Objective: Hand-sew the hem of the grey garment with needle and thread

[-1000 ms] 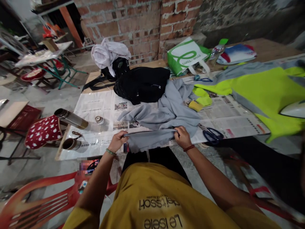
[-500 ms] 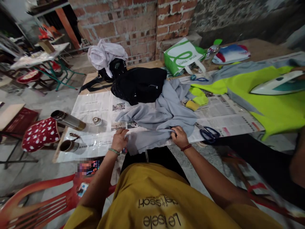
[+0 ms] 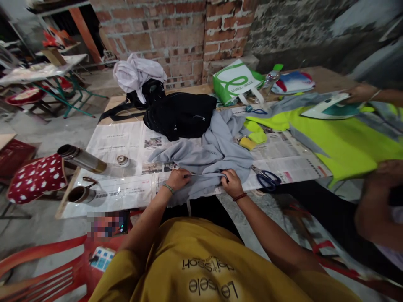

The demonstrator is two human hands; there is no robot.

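Observation:
A length of thin grey fabric [image 3: 217,153] lies rumpled over the near edge of the newspaper-covered table [image 3: 110,147]. My left hand [image 3: 178,179] pinches its edge, fingers closed. To the right, my right hand [image 3: 231,182] grips the same edge between thumb and fingers. The cloth between them is drawn into a fold, and its lower part hangs toward my lap. Scissors with dark blue handles [image 3: 267,179] rest just right of my right hand. A yellow spool of thread [image 3: 247,143] sits beyond the fabric.
A black bag [image 3: 181,115] lies behind the cloth. At left are a tilted flask [image 3: 82,158], its cup [image 3: 82,194] and a small white spool [image 3: 122,160]. On the right, another person's hand [image 3: 362,93] holds an iron [image 3: 333,107] on a lime-and-grey garment [image 3: 352,142].
My left hand has moved right along the fabric, closer to my right hand, gathering the edge. The other person's iron has slid left over the lime garment. My view has shifted slightly.

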